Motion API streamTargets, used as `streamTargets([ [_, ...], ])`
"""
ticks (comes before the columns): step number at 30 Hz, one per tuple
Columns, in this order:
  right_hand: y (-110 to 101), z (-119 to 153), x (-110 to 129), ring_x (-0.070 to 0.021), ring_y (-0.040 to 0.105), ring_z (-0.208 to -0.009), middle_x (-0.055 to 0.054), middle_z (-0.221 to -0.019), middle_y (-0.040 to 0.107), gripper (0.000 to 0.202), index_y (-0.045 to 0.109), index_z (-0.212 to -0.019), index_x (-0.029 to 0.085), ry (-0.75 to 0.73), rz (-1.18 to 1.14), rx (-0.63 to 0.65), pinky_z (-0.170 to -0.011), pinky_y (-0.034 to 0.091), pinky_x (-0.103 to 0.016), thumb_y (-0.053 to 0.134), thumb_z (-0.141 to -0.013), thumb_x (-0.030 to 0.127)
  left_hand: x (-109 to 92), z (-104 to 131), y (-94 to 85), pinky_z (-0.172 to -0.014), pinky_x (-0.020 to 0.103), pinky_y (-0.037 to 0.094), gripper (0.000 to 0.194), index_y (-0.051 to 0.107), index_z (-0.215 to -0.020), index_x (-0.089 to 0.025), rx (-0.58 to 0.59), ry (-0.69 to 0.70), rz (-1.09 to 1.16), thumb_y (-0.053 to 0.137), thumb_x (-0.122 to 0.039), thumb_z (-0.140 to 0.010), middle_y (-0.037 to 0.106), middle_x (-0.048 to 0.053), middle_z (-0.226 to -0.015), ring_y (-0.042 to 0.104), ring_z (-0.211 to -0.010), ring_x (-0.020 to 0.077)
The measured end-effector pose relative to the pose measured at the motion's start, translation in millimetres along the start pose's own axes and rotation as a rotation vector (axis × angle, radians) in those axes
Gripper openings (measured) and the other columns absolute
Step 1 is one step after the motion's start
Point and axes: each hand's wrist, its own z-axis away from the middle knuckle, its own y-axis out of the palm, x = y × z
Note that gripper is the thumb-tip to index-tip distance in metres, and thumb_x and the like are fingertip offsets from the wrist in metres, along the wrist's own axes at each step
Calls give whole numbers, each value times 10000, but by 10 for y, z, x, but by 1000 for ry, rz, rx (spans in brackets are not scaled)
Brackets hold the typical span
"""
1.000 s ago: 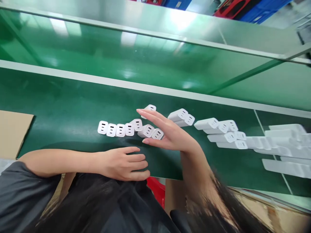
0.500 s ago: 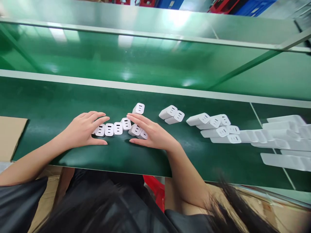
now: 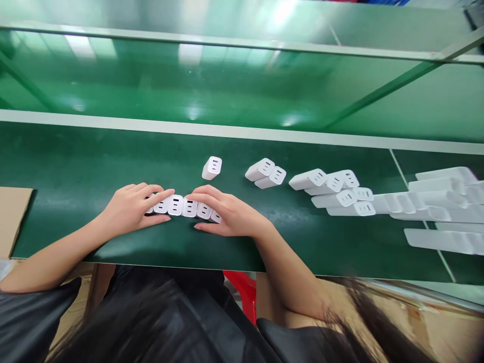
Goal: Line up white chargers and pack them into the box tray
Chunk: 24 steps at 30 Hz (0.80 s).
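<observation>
A row of white wall chargers [image 3: 176, 205] with dark port slots stands side by side, ports up, on the green table. My left hand [image 3: 128, 209] wraps the row's left end, fingers along the far side and thumb along the near side. At the right end, my right hand [image 3: 229, 212] grips in the same way, its fingers covering parts of the chargers there. The end chargers are partly hidden by the hands. One single charger [image 3: 212, 168] stands apart, beyond the row.
Right of my hands is a pair of chargers [image 3: 265, 173], then a cluster of chargers [image 3: 336, 189]. Many white pieces [image 3: 442, 212] lie further right, blurred. A cardboard sheet [image 3: 13, 219] lies at the left edge. A raised shelf [image 3: 227, 43] runs along the back.
My right hand has moved left toward my left hand, pushing its chargers along. The gap and uneven line between chargers have closed into one straight row. The view has shifted slightly.
</observation>
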Motion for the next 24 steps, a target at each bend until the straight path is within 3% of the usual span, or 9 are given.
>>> streamTargets([
  [4, -28, 6, 33, -237, 607, -1149, -136, -1372, 513, 653, 344, -1460, 250, -32, 21, -16, -857, 572, -371, 630, -909, 452, 55, 10, -92, -801, 337, 537, 590, 582, -1350, -232, 48, 12, 53, 531, -626, -913, 694, 82, -1214, 683, -964, 226],
  [8, -59, 40, 47, -250, 645, -1094, -138, -1372, 540, 695, 316, -1496, 259, 11, 94, -55, -821, 583, -379, 631, -910, 462, 152, 27, -151, -843, 348, 544, 692, 487, -1441, -229, 110, 6, 125, 555, -642, -890, 638, 101, -1326, 659, -1095, 260],
  [12, -33, 56, 57, -234, 665, -1074, -112, -1366, 569, 646, 303, -1514, 284, 21, 155, -57, -802, 589, -350, 595, -949, 399, 213, 59, -174, -784, 305, 546, 671, 442, -1470, -249, 183, -7, 169, 535, -615, -915, 618, 87, -1368, 646, -1158, 253],
  [16, -9, 49, 61, -215, 685, -1020, -112, -1366, 578, 661, 280, -1530, 292, -7, 138, -46, -749, 594, -319, 590, -956, 404, 204, 80, -174, -740, 281, 535, 618, 461, -1449, -246, 166, -37, 169, 520, -587, -937, 636, 82, -1347, 666, -1124, 240],
  [20, -41, 44, 56, -257, 648, -1139, -129, -1380, 568, 763, 271, -1538, 280, -44, 116, -58, -885, 583, -381, 654, -906, 471, 213, 83, -199, -772, 293, 537, 745, 421, -1466, -206, 132, 4, 175, 555, -654, -886, 625, 109, -1354, 652, -1150, 251],
  [24, -65, 43, 44, -272, 606, -1219, -141, -1450, 503, 838, 210, -1566, 277, -24, 90, -24, -954, 567, -403, 670, -892, 471, 278, 93, -236, -818, 285, 532, 760, 363, -1500, -219, 182, 50, 201, 553, -638, -895, 579, 111, -1412, 632, -1187, 243],
])
